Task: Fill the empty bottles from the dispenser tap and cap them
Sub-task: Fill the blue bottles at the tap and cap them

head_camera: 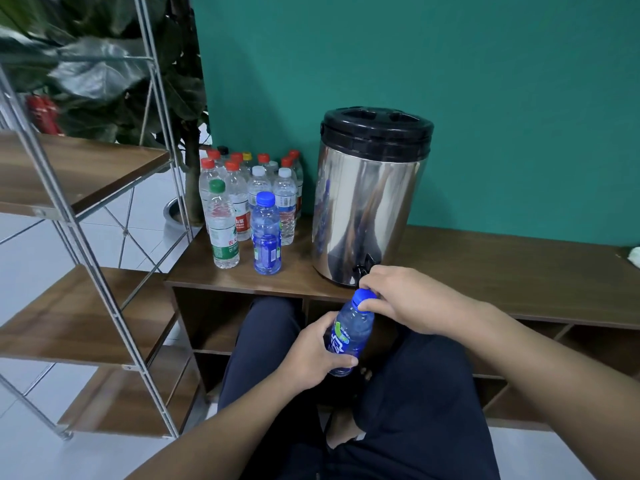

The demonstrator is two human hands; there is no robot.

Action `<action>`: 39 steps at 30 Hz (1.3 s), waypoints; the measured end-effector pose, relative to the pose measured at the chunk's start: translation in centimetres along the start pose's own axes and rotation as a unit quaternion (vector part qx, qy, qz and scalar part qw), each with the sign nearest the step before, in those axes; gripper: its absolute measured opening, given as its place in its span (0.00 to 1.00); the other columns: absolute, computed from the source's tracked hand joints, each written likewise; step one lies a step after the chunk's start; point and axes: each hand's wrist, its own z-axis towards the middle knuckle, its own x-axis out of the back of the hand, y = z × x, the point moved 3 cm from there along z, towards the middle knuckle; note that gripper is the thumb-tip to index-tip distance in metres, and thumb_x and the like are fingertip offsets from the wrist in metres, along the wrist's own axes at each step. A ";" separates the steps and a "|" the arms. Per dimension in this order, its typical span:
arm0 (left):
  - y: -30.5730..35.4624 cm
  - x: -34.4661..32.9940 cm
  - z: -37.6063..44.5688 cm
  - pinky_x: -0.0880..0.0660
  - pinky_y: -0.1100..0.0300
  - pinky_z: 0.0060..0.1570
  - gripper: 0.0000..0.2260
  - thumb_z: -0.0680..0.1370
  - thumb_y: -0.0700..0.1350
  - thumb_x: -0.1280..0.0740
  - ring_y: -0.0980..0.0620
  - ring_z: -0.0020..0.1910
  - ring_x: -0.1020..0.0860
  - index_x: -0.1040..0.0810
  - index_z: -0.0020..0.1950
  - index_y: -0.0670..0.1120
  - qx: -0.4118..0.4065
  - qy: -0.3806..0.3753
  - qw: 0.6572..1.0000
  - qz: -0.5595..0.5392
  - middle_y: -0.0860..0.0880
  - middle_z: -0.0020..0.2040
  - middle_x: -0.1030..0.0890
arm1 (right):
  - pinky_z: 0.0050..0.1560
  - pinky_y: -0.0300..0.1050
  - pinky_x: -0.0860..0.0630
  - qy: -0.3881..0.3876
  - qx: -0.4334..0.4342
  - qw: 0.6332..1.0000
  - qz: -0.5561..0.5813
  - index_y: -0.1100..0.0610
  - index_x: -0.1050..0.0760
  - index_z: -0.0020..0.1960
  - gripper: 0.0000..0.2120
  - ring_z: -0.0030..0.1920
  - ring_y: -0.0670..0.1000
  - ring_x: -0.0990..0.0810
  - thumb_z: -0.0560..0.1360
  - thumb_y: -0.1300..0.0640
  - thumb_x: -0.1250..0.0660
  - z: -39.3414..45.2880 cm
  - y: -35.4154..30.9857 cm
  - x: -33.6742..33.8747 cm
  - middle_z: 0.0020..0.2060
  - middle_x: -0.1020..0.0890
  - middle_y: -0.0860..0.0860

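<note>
My left hand (313, 355) grips the body of a blue-labelled bottle (349, 332), held tilted in front of the low wooden bench (502, 271). My right hand (403, 297) pinches its blue cap (363, 295) at the top. Just behind my right hand is the black tap (365, 265) of a steel dispenser (367, 199) with a black lid, standing on the bench. A second blue-capped bottle (266, 233) and a green-capped bottle (221, 225) stand upright at the front of a cluster of several capped bottles (256, 178) left of the dispenser.
A metal-framed shelf unit (86, 188) with wooden boards stands at the left. A potted plant (187, 133) rises behind the bottles. The teal wall (485, 81) backs the bench. My knees in dark trousers (398, 410) are below the hands. Open cubbies lie under the bench top.
</note>
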 end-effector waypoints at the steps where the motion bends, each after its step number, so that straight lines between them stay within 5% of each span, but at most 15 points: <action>1: 0.4 0.2 -0.2 0.17 0.45 0.66 0.31 0.69 0.38 0.15 0.50 0.59 0.13 0.19 0.68 0.54 -0.003 0.005 1.000 0.004 0.53 0.59 0.12 | 0.53 0.53 0.23 0.009 -0.011 1.000 -0.016 0.51 0.25 0.52 0.19 0.47 0.52 0.24 0.87 0.35 0.38 0.1 -0.4 0.5 0.46 0.26 0.45; 6: 1.6 1.2 -0.8 0.17 0.46 0.65 0.32 0.69 0.43 0.15 0.54 0.59 0.13 0.20 0.70 0.57 -0.009 0.020 1.000 0.017 0.56 0.60 0.12 | 0.44 0.51 0.29 0.047 -0.033 0.994 -0.093 0.51 0.28 0.49 0.24 0.43 0.53 0.25 0.86 0.30 0.43 0.5 -2.7 2.1 0.43 0.27 0.45; 10: 2.3 2.5 -1.1 0.17 0.43 0.66 0.33 0.68 0.43 0.14 0.52 0.60 0.13 0.20 0.71 0.57 -0.008 0.025 1.000 0.007 0.54 0.61 0.12 | 0.61 0.48 0.23 0.041 0.040 0.998 0.031 0.44 0.25 0.76 0.24 0.57 0.48 0.20 0.86 0.33 0.37 0.4 -2.9 2.8 0.62 0.22 0.42; 12: 2.7 3.4 -1.2 0.17 0.41 0.66 0.33 0.68 0.43 0.14 0.51 0.60 0.13 0.20 0.71 0.56 -0.011 0.022 1.000 0.008 0.53 0.62 0.12 | 0.65 0.45 0.25 0.028 0.074 0.996 0.050 0.43 0.27 0.79 0.22 0.61 0.45 0.21 0.88 0.39 0.36 0.4 -3.1 3.4 0.66 0.25 0.39; 18: 3.9 5.4 -1.6 0.18 0.40 0.67 0.32 0.69 0.39 0.14 0.49 0.61 0.13 0.19 0.71 0.54 -0.017 0.021 1.000 0.004 0.52 0.61 0.11 | 0.56 0.32 0.32 0.031 0.081 0.994 0.067 0.46 0.20 0.72 0.15 0.51 0.36 0.25 0.88 0.46 0.33 2.2 -4.1 5.5 0.53 0.29 0.35; 23: 4.4 6.5 -1.8 0.18 0.42 0.67 0.33 0.69 0.40 0.13 0.51 0.61 0.13 0.19 0.71 0.54 -0.019 0.049 0.999 0.013 0.54 0.62 0.12 | 0.58 0.56 0.23 0.035 0.057 0.997 0.027 0.46 0.20 0.63 0.10 0.48 0.49 0.25 0.88 0.43 0.35 3.5 -5.8 6.2 0.49 0.30 0.41; 28: 4.7 7.5 -1.8 0.18 0.43 0.67 0.32 0.69 0.43 0.13 0.53 0.61 0.13 0.19 0.70 0.56 -0.015 0.073 0.997 0.030 0.56 0.62 0.12 | 0.53 0.50 0.25 0.085 0.063 0.993 0.048 0.50 0.17 0.62 0.14 0.46 0.46 0.25 0.87 0.42 0.33 4.0 -6.4 6.7 0.48 0.26 0.42; 34: 5.8 8.5 -1.2 0.16 0.47 0.65 0.33 0.70 0.49 0.12 0.58 0.61 0.15 0.21 0.71 0.59 -0.014 0.088 0.995 0.050 0.60 0.62 0.13 | 0.40 0.52 0.22 0.151 -0.017 0.986 0.062 0.52 0.20 0.42 0.29 0.39 0.49 0.21 0.79 0.26 0.34 6.1 -5.9 6.9 0.36 0.19 0.47; 39: 6.3 9.3 -0.9 0.16 0.50 0.65 0.34 0.71 0.49 0.12 0.61 0.62 0.16 0.22 0.73 0.59 -0.016 0.092 0.995 0.039 0.62 0.63 0.14 | 0.46 0.55 0.21 0.168 0.000 0.984 0.061 0.55 0.17 0.44 0.29 0.42 0.51 0.21 0.82 0.29 0.37 7.5 -6.4 6.8 0.39 0.20 0.48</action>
